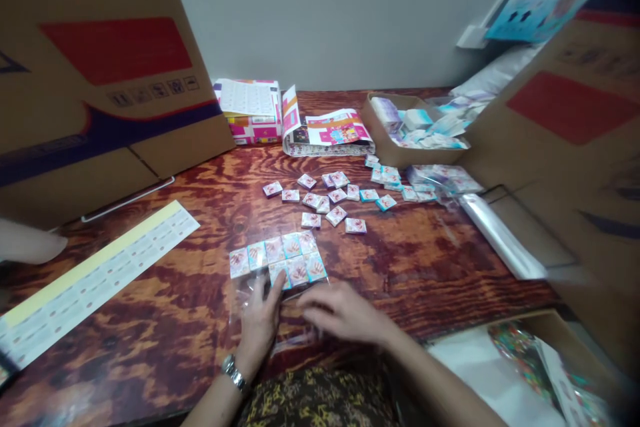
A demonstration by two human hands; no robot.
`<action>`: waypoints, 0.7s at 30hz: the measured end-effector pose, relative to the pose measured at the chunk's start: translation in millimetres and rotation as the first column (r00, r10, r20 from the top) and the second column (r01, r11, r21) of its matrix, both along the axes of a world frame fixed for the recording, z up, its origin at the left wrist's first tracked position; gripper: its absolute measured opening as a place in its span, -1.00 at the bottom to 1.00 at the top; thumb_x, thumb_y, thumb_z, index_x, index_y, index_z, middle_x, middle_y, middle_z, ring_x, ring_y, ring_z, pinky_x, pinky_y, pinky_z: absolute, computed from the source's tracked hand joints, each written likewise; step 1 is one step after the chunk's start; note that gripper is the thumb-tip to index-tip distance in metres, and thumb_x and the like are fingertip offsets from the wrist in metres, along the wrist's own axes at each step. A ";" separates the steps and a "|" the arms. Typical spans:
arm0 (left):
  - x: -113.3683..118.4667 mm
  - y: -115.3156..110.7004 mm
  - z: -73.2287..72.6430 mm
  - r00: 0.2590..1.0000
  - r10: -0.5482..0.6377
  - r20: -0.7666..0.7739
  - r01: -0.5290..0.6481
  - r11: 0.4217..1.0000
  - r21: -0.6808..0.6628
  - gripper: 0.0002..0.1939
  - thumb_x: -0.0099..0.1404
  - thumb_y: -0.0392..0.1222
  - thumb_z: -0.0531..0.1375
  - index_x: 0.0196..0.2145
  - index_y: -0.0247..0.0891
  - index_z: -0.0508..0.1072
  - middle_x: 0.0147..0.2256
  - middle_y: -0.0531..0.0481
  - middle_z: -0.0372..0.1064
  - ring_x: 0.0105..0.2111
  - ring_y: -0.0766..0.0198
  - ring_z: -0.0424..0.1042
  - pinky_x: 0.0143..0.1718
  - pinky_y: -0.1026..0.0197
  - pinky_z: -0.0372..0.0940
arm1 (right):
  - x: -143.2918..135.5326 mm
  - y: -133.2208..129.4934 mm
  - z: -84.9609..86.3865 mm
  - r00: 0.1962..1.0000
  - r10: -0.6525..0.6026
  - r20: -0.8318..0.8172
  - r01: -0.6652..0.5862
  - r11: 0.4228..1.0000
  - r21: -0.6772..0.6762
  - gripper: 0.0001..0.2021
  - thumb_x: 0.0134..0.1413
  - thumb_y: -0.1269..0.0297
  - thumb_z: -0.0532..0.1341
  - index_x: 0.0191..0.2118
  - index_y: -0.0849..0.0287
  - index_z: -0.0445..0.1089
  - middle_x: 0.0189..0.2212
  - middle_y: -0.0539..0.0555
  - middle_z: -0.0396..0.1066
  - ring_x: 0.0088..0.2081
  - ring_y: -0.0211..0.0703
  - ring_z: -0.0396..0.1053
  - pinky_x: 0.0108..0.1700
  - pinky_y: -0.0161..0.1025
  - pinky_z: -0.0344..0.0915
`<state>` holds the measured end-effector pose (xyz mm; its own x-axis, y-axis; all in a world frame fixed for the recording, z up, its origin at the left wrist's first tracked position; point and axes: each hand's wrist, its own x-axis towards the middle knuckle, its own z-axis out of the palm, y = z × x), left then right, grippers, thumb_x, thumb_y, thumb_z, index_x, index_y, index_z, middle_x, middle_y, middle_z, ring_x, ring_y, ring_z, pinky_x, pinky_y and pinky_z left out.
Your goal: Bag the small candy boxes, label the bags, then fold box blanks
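Observation:
Small picture boxes lie in two rows inside a clear plastic bag on the dark wooden table. My left hand, with a watch on its wrist, lies over the bag with its fingers apart, thumb against a box in the lower row. At the bag's lower right edge is my right hand, fingers curled together; whatever they may hold is too small to make out. Several loose little boxes are scattered just beyond the bag.
Large cartons stand at left and right. A label strip lies on the left. Toward the wall are pink printed packs and an open box of small packets. At lower right sits a carton with bagged colourful pieces.

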<state>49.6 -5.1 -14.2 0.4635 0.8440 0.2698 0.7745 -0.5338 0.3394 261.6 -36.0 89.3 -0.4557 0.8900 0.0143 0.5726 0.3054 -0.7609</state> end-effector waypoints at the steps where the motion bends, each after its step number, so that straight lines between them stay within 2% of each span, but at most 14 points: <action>1: 0.3 -0.1 0.4 1.000 0.013 -0.016 -0.013 1.000 0.006 -0.37 0.24 -0.44 0.01 0.20 0.02 0.03 0.06 -0.19 0.15 -0.14 0.16 0.36 -0.33 0.25 0.32 | 19.1 10.1 0.5 0.989 -0.146 0.035 0.143 0.988 0.063 -0.77 0.24 0.27 0.00 -0.07 0.09 0.32 -0.21 0.03 0.42 -0.17 -0.23 0.36 -0.10 -0.31 0.25; 2: 0.5 -0.2 0.7 0.999 0.022 -0.028 -0.022 1.000 0.013 -0.38 0.24 -0.44 0.01 0.20 0.03 0.05 0.06 -0.18 0.16 -0.15 0.17 0.38 -0.35 0.26 0.32 | 39.3 21.3 -2.6 0.947 -0.307 0.092 0.292 0.945 0.146 -0.75 0.24 0.26 0.00 -0.02 0.11 0.29 -0.16 0.08 0.40 -0.13 -0.17 0.34 -0.07 -0.25 0.24; 3: 0.7 -0.2 0.8 0.999 0.023 -0.033 -0.022 1.000 0.021 -0.39 0.25 -0.43 0.01 0.19 0.02 0.06 0.06 -0.18 0.16 -0.16 0.17 0.38 -0.36 0.27 0.32 | 59.6 32.8 -8.8 0.871 -0.463 0.168 0.421 0.877 0.232 -0.70 0.23 0.27 0.00 0.04 0.12 0.24 -0.08 0.14 0.36 -0.06 -0.10 0.31 -0.02 -0.17 0.22; 4: 0.8 -0.2 0.8 0.999 0.017 -0.031 -0.017 0.999 0.027 -0.41 0.26 -0.42 0.01 0.19 0.02 0.07 0.05 -0.18 0.17 -0.18 0.18 0.39 -0.36 0.28 0.31 | 78.9 43.6 -16.9 0.787 -0.557 0.266 0.481 0.824 0.301 -0.63 0.19 0.29 0.03 0.11 0.16 0.18 0.00 0.21 0.29 0.01 -0.02 0.24 0.03 -0.09 0.18; 5: 1.0 -0.2 0.7 1.000 0.015 -0.024 -0.014 0.999 0.035 -0.43 0.27 -0.39 0.02 0.19 0.00 0.08 0.04 -0.18 0.18 -0.20 0.20 0.40 -0.37 0.29 0.31 | 96.1 53.2 -25.8 0.728 -0.577 0.371 0.481 0.815 0.324 -0.54 0.14 0.31 0.08 0.17 0.22 0.11 0.07 0.27 0.21 0.08 0.06 0.17 0.07 -0.03 0.13; 7: 1.6 -0.1 0.2 1.000 0.010 0.004 -0.010 0.998 0.061 -0.48 0.29 -0.29 0.05 0.18 -0.04 0.11 0.03 -0.20 0.20 -0.23 0.21 0.41 -0.37 0.30 0.33 | 121.5 67.2 -41.6 0.691 -0.479 0.541 0.399 0.877 0.268 -0.41 0.08 0.31 0.15 0.22 0.28 0.02 0.10 0.33 0.16 0.11 0.12 0.13 0.07 0.00 0.14; 10: 3.2 0.7 -1.1 0.999 0.004 0.036 -0.008 0.993 0.115 -0.50 0.27 -0.14 0.11 0.16 -0.10 0.16 0.04 -0.23 0.18 -0.16 0.16 0.40 -0.31 0.28 0.35 | 135.9 79.5 -50.0 0.712 -0.381 0.590 0.315 0.924 0.216 -0.40 0.07 0.31 0.15 0.23 0.23 0.00 0.00 0.26 0.26 0.02 0.05 0.23 0.00 -0.07 0.23; 13: 4.1 2.2 -3.8 1.000 0.018 0.024 -0.022 0.985 0.171 -0.55 0.28 -0.17 0.10 0.13 -0.07 0.20 0.04 -0.22 0.20 -0.17 0.17 0.41 -0.30 0.27 0.35 | 133.0 94.1 -44.0 0.772 -0.292 0.564 0.180 0.952 0.247 -0.46 0.12 0.36 0.08 0.23 0.20 0.00 0.06 0.23 0.19 0.06 -0.04 0.18 0.05 -0.12 0.19; 16: 3.4 3.2 -7.4 0.999 0.040 -0.019 -0.036 0.979 0.199 -0.57 0.30 -0.22 0.07 0.12 -0.05 0.22 0.01 -0.21 0.23 -0.25 0.21 0.44 -0.32 0.25 0.35 | 126.1 112.4 -39.6 0.792 -0.187 0.581 0.061 0.971 0.230 -0.57 0.13 0.46 0.01 0.14 0.21 0.13 0.09 0.21 0.16 0.10 -0.10 0.14 0.09 -0.15 0.13; 18: 2.4 3.3 -9.2 0.999 0.039 -0.029 -0.032 0.978 0.206 -0.55 0.30 -0.23 0.07 0.14 -0.03 0.20 0.03 -0.21 0.21 -0.22 0.18 0.43 -0.31 0.22 0.36 | 121.7 120.2 -40.0 0.780 -0.159 0.605 0.043 0.979 0.201 -0.62 0.10 0.47 0.05 0.07 0.24 0.21 0.02 0.22 0.23 0.07 -0.07 0.17 0.06 -0.14 0.15; 21: 1.3 3.2 -9.9 1.000 0.019 -0.014 -0.016 0.978 0.208 -0.51 0.29 -0.25 0.07 0.16 -0.01 0.15 0.08 -0.22 0.15 -0.09 0.11 0.37 -0.24 0.19 0.36 | 113.2 122.5 -39.6 0.760 -0.158 0.630 0.057 0.982 0.178 -0.61 0.04 0.36 0.17 0.02 0.27 0.22 -0.11 0.24 0.31 -0.02 0.00 0.23 -0.02 -0.12 0.20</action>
